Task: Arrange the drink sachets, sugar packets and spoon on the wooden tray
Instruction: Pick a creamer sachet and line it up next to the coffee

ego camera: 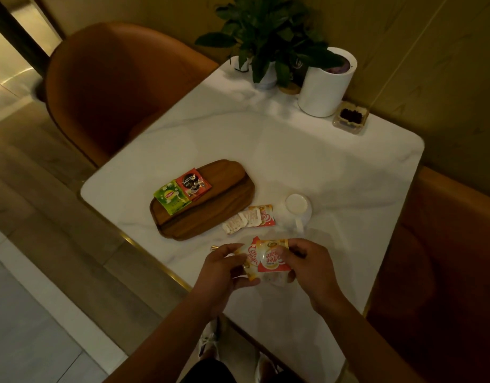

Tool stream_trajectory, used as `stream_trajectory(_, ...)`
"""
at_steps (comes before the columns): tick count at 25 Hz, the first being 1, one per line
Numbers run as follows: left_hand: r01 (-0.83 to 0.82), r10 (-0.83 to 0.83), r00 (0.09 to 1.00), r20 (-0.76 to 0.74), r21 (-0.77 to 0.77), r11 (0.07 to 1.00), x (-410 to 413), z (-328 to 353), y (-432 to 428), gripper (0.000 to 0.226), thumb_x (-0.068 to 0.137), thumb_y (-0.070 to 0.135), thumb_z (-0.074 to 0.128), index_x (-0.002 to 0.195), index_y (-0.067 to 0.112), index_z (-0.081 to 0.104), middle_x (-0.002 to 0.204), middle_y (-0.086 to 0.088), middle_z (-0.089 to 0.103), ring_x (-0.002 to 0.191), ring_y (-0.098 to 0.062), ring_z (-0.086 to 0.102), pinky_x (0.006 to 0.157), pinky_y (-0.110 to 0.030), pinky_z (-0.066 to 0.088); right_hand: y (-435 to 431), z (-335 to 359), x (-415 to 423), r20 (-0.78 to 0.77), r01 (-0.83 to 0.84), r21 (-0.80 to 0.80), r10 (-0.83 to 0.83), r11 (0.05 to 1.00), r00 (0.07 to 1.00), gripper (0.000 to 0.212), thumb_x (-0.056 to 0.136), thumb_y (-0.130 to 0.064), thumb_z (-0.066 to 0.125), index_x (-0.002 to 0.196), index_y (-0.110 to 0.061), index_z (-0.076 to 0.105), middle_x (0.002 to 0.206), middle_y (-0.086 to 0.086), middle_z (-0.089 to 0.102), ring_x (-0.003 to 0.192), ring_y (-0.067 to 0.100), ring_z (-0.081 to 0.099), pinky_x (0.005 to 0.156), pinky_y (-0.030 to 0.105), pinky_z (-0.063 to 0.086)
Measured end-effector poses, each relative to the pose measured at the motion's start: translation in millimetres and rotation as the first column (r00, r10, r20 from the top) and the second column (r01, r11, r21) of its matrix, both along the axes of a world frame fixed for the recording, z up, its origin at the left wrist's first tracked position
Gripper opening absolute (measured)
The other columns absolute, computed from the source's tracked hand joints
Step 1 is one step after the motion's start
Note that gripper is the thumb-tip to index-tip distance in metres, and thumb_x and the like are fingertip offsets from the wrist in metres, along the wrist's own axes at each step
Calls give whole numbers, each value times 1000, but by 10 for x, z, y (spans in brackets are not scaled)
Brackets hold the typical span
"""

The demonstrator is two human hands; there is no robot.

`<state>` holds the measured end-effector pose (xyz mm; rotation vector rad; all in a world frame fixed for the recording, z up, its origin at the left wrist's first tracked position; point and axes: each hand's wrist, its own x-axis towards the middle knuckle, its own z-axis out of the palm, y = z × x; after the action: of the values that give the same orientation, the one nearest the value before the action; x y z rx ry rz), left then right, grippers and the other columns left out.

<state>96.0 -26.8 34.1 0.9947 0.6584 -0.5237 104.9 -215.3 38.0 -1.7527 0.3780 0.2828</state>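
A wooden tray [210,208] lies on the white marble table. On its left part rest a green tea sachet [170,197] and a red coffee sachet [192,183], side by side. Right of the tray on the table lie white sugar packets [239,221] and one orange creamer sachet [266,214]. Above the table's near edge, my left hand [224,268] and my right hand [311,265] together hold two orange creamer sachets [268,258], one overlapping the other. A gold tip [214,247], perhaps the spoon, peeks out by my left hand.
A white cup [297,207] stands right of the loose packets. At the far edge are a potted plant [268,37], a white cylinder container [326,81] and a small dish [350,117]. Orange chairs [114,87] stand on the left and right.
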Motion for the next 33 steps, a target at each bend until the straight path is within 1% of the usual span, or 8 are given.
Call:
stream_trajectory(7,58,-76,982,175,107,993,-24,70,-7,29,83,0,71,110,4,65,101,-20,75,85,-28,74,64,-31,58,82,88,59,-2,-47,-34,46,998,999,7,80,-24,78,81,-26,71,77,-1,75,64,12,73,44,23,52)
stream_trajectory(14,65,-82,975,206,88,994,10,22,40,35,87,-10,54,116,6,66,104,-19,74,91,-31,73,68,-34,59,-77,196,170,76,-28,8,27,1000,997,46,91,-7,64,99,-52,67,100,-13,71,86,5,72,63,27,61)
stream_trajectory(16,107,-126,965,229,92,990,23,32,73,43,86,-15,49,119,7,66,107,-19,74,95,-32,72,71,-34,59,-138,221,216,91,-73,11,72,997,993,53,92,-4,60,111,-54,60,94,-16,68,84,5,71,56,26,59)
stream_trajectory(18,154,-192,951,244,168,974,44,50,81,46,85,-17,49,119,7,66,100,-15,76,88,-28,72,70,-35,59,-154,275,296,114,-206,-87,215,975,970,54,85,-5,68,102,-55,57,82,-15,66,74,1,67,47,21,52)
stream_trajectory(22,251,-301,926,227,225,941,91,133,47,39,85,-13,47,112,2,70,99,-19,73,81,-25,69,66,-32,57,6,379,441,97,-463,-458,560,759,823,22,78,-14,75,89,-33,73,81,-13,70,71,-2,62,65,10,45)
stream_trajectory(25,255,-320,910,262,253,933,55,174,12,22,93,6,57,110,6,72,104,-21,73,89,-31,70,70,-35,56,213,374,408,156,-469,-553,638,689,754,16,80,-18,73,96,-20,76,92,-5,71,80,6,61,75,21,48)
stream_trajectory(29,139,-213,949,233,294,946,10,121,-4,20,93,13,62,108,3,71,99,-19,75,90,-35,71,71,-37,57,277,280,297,239,-234,-580,437,780,867,25,83,-33,73,106,-25,69,98,-9,63,88,5,59,76,22,50)
stream_trajectory(33,-14,-9,992,127,178,984,9,72,-31,19,94,11,59,107,4,71,99,-17,75,87,-27,71,70,-33,57,330,138,28,-91,-177,-151,165,973,982,19,84,-49,68,94,-33,68,83,-10,74,73,7,70,67,33,63)
